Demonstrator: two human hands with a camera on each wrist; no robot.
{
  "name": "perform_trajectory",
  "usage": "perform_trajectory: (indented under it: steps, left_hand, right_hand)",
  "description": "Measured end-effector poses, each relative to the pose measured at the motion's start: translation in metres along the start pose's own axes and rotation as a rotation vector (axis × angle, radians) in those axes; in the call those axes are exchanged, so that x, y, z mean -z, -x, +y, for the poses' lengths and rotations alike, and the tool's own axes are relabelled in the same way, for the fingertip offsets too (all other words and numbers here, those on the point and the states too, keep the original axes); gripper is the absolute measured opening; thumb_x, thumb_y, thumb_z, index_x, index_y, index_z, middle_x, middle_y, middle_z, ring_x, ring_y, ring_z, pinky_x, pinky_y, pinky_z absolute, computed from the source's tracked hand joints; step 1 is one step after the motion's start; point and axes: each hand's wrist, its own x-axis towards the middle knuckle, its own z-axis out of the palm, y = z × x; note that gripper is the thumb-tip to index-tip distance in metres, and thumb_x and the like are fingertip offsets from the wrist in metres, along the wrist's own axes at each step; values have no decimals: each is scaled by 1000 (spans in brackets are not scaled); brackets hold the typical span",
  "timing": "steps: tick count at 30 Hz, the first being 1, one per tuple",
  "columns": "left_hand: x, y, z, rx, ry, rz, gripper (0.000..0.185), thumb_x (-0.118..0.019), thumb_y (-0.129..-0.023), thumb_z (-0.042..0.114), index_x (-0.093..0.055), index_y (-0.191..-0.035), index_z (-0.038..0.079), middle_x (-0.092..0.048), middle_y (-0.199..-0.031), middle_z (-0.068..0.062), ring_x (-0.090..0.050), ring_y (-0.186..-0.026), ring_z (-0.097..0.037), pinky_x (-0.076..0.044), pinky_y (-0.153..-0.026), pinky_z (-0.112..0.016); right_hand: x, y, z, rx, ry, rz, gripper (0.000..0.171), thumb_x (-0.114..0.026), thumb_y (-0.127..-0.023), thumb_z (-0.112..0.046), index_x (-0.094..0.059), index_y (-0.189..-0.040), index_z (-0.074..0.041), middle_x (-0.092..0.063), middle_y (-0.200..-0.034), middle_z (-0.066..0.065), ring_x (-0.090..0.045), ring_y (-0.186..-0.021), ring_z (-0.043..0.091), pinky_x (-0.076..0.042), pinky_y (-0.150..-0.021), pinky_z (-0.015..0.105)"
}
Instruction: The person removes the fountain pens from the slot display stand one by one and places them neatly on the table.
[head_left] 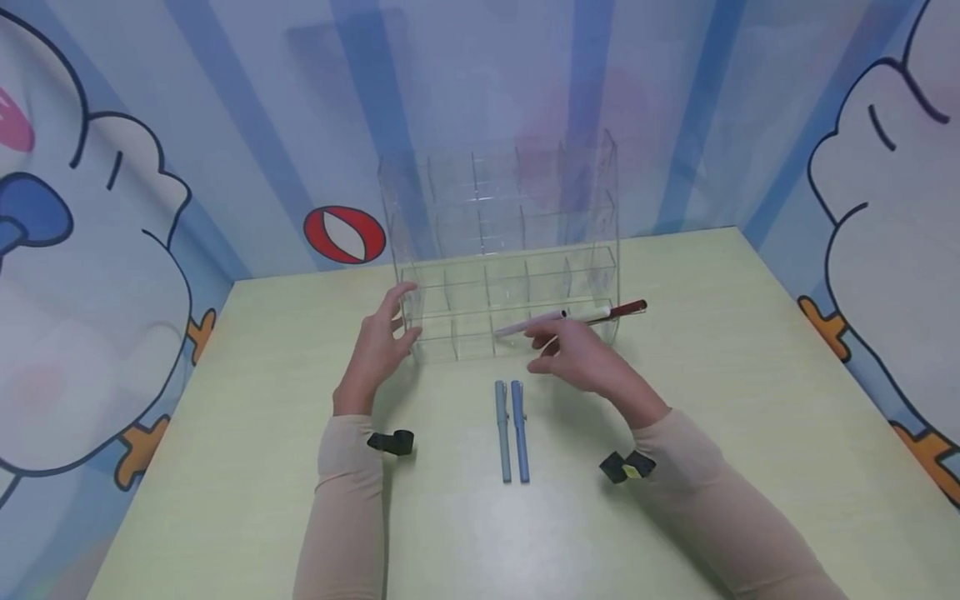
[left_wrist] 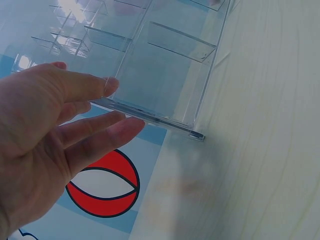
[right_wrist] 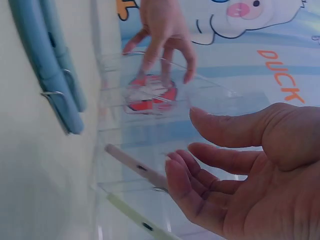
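Observation:
A clear acrylic rack [head_left: 510, 287] with tiered compartments stands at the back of the table. My left hand [head_left: 381, 346] rests at its left side, thumb and fingers spread along the side panel [left_wrist: 155, 117]. My right hand [head_left: 577, 354] is at the front right of the rack, thumb and fingers apart, with nothing between them. Just beyond its fingertips, a pale purple pen [head_left: 531, 322] lies slanted in the lowest row. To the right of that are a pale green pen [right_wrist: 135, 215] and a dark red pen [head_left: 628, 308], partly hidden by the hand in the head view.
Two capped pens, a grey-blue one [head_left: 502, 432] and a bluer one [head_left: 520, 432], lie side by side on the pale wooden table [head_left: 247, 467] in front of the rack. Behind the rack is a wall [head_left: 495, 75] with blue stripes and cartoon figures.

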Motion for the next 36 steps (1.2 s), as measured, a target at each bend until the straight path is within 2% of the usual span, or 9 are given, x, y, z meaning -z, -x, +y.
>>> perform_trajectory:
  steps: [6,9,13,16,19,24,30,36]
  left_hand:
    - [-2,-1,1,-5,7,1,69,-63,-84,3,-29,-137,31,-31,-142,-10,-44,-117,-36,-49,-81,-41]
    - [-2,-2,1,-11,13,1,69,-63,-83,2,-29,-137,30,-31,-142,-5,-43,-118,-35,-45,-86,-44]
    - [-2,-2,0,-9,3,5,69,-63,-84,5,-29,-136,34,-31,-142,-1,-43,-118,-33,-44,-88,-45]
    - [-1,-1,-1,-7,-1,4,70,-63,-84,6,-28,-135,39,-31,-142,-4,-43,-118,-33,-46,-86,-43]
    - [0,-1,-1,-5,0,1,71,-62,-84,6,-27,-134,44,-30,-142,-7,-43,-118,-33,-47,-84,-41]
    - [0,0,0,-9,1,-1,71,-62,-84,5,-28,-134,42,-31,-142,-4,-43,-118,-34,-46,-85,-43]
    - [0,0,-1,-13,-7,5,72,-63,-84,5,-28,-133,44,-29,-143,1,-43,-118,-34,-45,-87,-43]
    - [-1,1,-1,2,-14,7,72,-63,-84,6,-28,-133,45,-26,-145,3,-43,-118,-35,-47,-84,-40]
  right_hand:
    - [25,10,-3,0,-33,25,41,-66,-83,-15,-54,-121,-10,-57,-100,3,-56,-92,18,-50,-70,31]
    - [35,14,-2,61,-33,66,40,-65,-84,-15,-53,-122,-9,-57,-102,3,-56,-94,18,-50,-72,32]
    - [44,15,0,186,-32,129,40,-64,-85,-14,-53,-123,-10,-57,-105,4,-56,-94,17,-50,-76,33]
    - [48,15,0,255,-38,178,39,-64,-85,-13,-53,-122,-10,-58,-106,3,-57,-92,16,-50,-76,32]
    - [52,15,0,295,-35,235,39,-64,-84,-10,-54,-122,-11,-59,-107,0,-57,-91,14,-50,-76,31]
    - [63,18,11,341,5,346,38,-62,-85,-9,-54,-123,-11,-58,-105,0,-56,-92,14,-48,-78,33]
    - [82,21,25,334,78,462,37,-61,-86,-9,-53,-122,-5,-57,-103,7,-54,-95,22,-45,-82,41]
    - [92,20,36,262,99,484,39,-61,-86,-12,-53,-123,-4,-55,-109,10,-53,-97,24,-43,-84,44]
